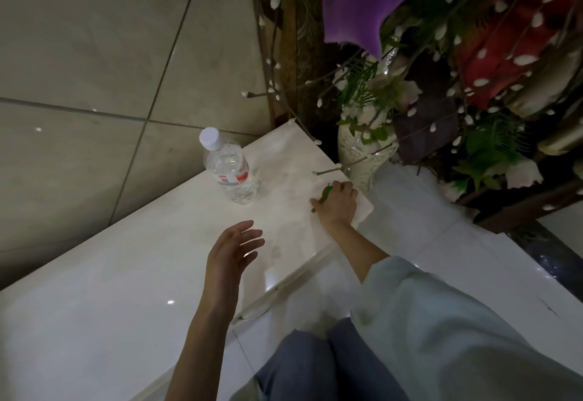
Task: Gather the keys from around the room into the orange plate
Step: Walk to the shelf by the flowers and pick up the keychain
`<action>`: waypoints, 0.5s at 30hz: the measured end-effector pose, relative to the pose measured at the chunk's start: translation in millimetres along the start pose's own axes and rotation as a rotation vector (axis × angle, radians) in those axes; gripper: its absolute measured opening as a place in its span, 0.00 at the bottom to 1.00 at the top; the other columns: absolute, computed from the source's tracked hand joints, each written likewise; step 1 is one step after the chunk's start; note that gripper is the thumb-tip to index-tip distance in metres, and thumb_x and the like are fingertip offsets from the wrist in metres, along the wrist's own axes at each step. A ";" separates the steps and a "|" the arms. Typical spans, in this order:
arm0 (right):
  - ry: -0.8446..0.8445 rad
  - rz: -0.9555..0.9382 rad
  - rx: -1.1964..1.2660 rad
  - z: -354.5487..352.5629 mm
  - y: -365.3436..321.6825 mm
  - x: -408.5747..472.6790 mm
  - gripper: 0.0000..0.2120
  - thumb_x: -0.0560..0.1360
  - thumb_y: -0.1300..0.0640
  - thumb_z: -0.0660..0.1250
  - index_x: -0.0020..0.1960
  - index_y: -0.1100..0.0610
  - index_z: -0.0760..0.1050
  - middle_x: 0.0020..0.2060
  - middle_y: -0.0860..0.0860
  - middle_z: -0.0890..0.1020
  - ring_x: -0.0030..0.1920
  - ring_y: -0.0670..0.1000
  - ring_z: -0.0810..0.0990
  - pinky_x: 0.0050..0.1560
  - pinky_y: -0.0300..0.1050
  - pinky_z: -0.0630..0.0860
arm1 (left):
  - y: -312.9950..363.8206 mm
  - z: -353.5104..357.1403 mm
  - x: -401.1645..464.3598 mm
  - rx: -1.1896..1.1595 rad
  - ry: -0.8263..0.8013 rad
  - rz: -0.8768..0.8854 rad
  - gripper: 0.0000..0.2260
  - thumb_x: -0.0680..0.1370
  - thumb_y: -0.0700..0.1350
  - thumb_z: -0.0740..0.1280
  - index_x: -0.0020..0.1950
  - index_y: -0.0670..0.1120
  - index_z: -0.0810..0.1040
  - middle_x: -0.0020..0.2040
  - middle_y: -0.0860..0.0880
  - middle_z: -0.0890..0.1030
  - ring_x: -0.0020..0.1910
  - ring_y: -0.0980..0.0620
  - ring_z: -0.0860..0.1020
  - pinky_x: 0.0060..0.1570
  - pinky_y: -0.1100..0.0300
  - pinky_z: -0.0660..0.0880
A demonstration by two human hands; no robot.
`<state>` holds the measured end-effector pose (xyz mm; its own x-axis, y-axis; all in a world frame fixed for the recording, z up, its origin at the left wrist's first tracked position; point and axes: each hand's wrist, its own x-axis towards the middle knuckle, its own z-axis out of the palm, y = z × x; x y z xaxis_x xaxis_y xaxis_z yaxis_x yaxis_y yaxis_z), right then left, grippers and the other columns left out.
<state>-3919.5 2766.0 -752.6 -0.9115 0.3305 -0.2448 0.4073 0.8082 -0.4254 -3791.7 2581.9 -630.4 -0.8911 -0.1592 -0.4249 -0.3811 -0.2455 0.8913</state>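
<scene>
Head view looks down on a white marble-topped counter (132, 277) against a tiled wall, with a patterned vase (362, 151) of artificial flowers standing on the floor just past its far corner. A clear water bottle (228, 170) with a white cap stands near the counter's back edge. The left hand (232, 252) hovers above the top, fingers spread and holding nothing. The right hand (336, 202) rests at the far corner, fingers curled around a green-tagged key (326, 194), mostly hidden.

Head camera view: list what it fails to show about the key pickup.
- Green-tagged key: mostly covered by the right hand; shape and count unreadable.
- Orange plate: not in view.
- Clear plastic water bottle: label print too small.
- White ceramic vase: mouth hidden by artificial flowers.
</scene>
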 end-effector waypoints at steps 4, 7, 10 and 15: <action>-0.071 0.053 0.045 -3.4 -2.0 -5.7 0.27 0.74 0.54 0.68 0.67 0.64 0.63 0.66 0.62 0.66 0.65 0.58 0.68 0.64 0.47 0.67 | 2.6 -3.5 -4.5 -0.024 0.035 -0.048 0.15 0.80 0.44 0.53 0.53 0.46 0.79 0.48 0.46 0.82 0.49 0.48 0.81 0.53 0.55 0.74; -0.108 0.053 -0.013 -9.7 -2.6 -15.1 0.23 0.75 0.58 0.65 0.65 0.66 0.62 0.65 0.64 0.68 0.62 0.58 0.72 0.62 0.45 0.68 | 8.3 -4.3 -10.8 -0.033 0.054 -0.080 0.15 0.80 0.44 0.52 0.53 0.46 0.79 0.49 0.45 0.82 0.50 0.47 0.80 0.54 0.54 0.73; -0.146 0.075 -0.004 -14.1 1.9 -28.0 0.22 0.76 0.60 0.63 0.65 0.67 0.60 0.64 0.64 0.68 0.62 0.58 0.73 0.61 0.44 0.70 | 15.9 -5.6 -22.1 -0.027 0.063 -0.110 0.15 0.80 0.44 0.53 0.53 0.46 0.79 0.49 0.45 0.82 0.50 0.46 0.80 0.53 0.55 0.74; -0.304 0.067 0.029 -36.7 9.5 -49.0 0.15 0.78 0.64 0.58 0.62 0.69 0.69 0.62 0.64 0.74 0.64 0.60 0.72 0.63 0.47 0.65 | 42.0 -9.1 -45.0 -0.030 0.084 -0.126 0.15 0.80 0.44 0.53 0.52 0.46 0.79 0.48 0.45 0.82 0.49 0.47 0.80 0.53 0.55 0.74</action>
<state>-3873.0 2775.4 -712.7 -0.8254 0.2179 -0.5207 0.4713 0.7737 -0.4233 -3765.3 2570.1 -575.3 -0.8125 -0.2047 -0.5459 -0.4800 -0.2964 0.8257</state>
